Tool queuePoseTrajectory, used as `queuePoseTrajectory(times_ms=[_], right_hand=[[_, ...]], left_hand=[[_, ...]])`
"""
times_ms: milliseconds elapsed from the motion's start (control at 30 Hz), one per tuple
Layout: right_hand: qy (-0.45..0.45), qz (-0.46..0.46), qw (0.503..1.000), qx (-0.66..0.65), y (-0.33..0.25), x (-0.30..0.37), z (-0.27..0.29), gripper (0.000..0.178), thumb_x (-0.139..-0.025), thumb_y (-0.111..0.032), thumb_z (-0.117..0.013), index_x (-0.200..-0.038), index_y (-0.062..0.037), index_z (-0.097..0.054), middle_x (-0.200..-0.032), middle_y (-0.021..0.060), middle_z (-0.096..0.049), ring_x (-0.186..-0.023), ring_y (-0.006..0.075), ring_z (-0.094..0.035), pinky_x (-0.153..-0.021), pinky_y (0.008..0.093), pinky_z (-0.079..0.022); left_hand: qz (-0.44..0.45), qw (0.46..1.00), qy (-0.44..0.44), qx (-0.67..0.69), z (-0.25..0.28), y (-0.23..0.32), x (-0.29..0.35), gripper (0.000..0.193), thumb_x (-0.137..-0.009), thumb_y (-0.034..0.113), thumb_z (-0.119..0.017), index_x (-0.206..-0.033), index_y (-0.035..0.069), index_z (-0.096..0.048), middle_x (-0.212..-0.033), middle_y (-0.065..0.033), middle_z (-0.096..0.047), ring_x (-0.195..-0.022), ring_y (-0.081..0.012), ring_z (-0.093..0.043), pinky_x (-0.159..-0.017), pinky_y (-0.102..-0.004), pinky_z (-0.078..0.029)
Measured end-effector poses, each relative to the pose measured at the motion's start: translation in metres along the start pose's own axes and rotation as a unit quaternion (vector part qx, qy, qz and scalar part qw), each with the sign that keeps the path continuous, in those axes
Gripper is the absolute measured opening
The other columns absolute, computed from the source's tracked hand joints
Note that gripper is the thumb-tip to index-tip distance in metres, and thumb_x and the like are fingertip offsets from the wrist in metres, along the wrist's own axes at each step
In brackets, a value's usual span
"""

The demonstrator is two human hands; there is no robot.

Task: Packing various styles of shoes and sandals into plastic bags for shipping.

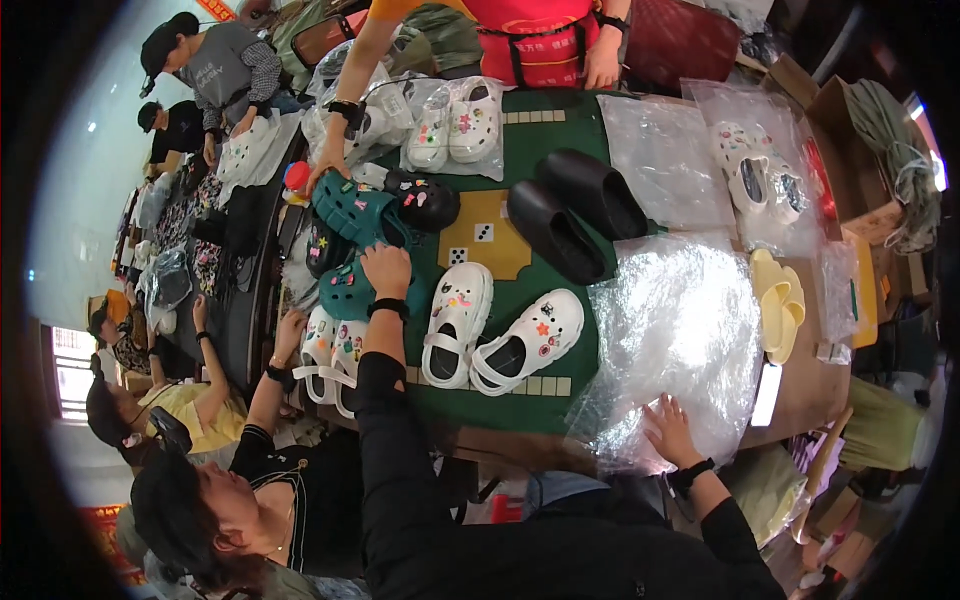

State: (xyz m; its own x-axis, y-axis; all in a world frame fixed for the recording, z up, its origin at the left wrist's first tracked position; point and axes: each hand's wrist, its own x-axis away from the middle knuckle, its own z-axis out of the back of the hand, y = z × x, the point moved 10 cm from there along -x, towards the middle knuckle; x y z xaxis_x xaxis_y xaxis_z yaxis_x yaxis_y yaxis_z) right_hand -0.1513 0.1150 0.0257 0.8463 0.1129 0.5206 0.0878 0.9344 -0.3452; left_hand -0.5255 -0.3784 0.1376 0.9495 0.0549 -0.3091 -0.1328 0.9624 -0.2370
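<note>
My left hand reaches to the left side of the table, its fingers closed on a teal clog. Beside it another teal clog is touched by a co-worker's hand from the far side. Flat on a large shiny clear plastic bag lies my right hand, fingers spread. Between my arms stand two white clogs with colourful charms, the left one upright and the right one angled. Behind them rest two black slip-on shoes.
White clogs sit by a neighbour's hand at the left. Bagged white clogs lie at the far left and far right. Yellow slippers and a phone are at right. Co-workers stand around the green-topped table.
</note>
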Motion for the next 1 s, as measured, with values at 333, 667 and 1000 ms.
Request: queuePoseTrajectory(times_ms=[333,667,1000], right_hand=[[0.002,-0.007,1.000,-0.011,-0.006,-0.002,0.009,0.051,-0.084,-0.032,-0.055,-0.133,-0.0246,-0.041,-0.145,0.0195,-0.019,-0.133,0.0401,-0.019,-0.104,0.0556,-0.019],[-0.011,-0.019,0.999,-0.029,-0.004,-0.003,0.004,0.051,-0.084,-0.033,-0.055,-0.133,-0.0252,-0.042,-0.146,0.0195,-0.017,-0.133,0.0418,-0.016,-0.105,0.0554,-0.018],[0.000,-0.017,1.000,-0.027,-0.003,-0.002,0.006,0.052,-0.084,-0.034,-0.054,-0.134,-0.0265,-0.040,-0.146,0.0172,-0.019,-0.134,0.0390,-0.017,-0.105,0.0555,-0.017]], left_hand=[[-0.050,0.987,-0.076,0.134,-0.017,0.082,-0.048,0.026,-0.076,0.026,-0.059,-0.091,0.005,-0.060,-0.099,-0.0128,-0.055,-0.091,-0.0309,-0.055,-0.075,-0.0452,-0.046],[-0.107,0.944,-0.201,0.239,0.002,0.179,-0.044,0.038,-0.078,0.029,-0.059,-0.110,0.009,-0.057,-0.113,-0.0145,-0.053,-0.102,-0.0337,-0.051,-0.086,-0.0444,-0.043],[-0.384,0.822,0.259,0.330,0.232,0.182,0.008,0.026,-0.075,0.019,-0.063,-0.099,0.007,-0.061,-0.106,-0.0110,-0.054,-0.101,-0.0298,-0.052,-0.087,-0.0424,-0.039]])
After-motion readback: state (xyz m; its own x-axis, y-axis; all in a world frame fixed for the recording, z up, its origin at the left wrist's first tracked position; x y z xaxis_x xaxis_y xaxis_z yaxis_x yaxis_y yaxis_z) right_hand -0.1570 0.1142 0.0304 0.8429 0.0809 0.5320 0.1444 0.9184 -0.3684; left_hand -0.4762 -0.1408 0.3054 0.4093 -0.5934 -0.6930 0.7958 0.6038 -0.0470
